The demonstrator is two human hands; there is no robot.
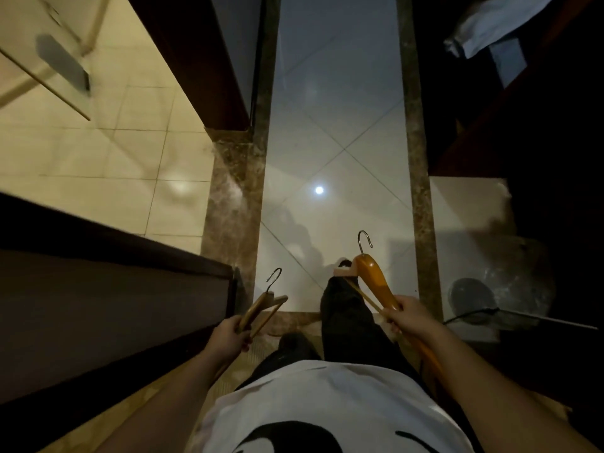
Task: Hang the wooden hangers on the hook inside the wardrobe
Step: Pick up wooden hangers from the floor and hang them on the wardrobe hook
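My left hand [228,336] grips a light wooden hanger [264,307] by its arms, its metal hook pointing up and away. My right hand [410,317] holds an orange-brown wooden hanger [376,281] by one arm; its steel hook rises at the far end and its other arm runs back under my wrist. Both hangers hover over the floor in front of my legs. No hanging hook is visible; the dark wardrobe opening [536,103] on the right hides its inside.
I stand in a narrow passage of glossy white floor tiles [330,132] with brown marble borders. A dark door panel [108,299] lies close on the left, a lit tiled room beyond it. White cloth [490,24] hangs upper right. A cable and round object [470,299] sit lower right.
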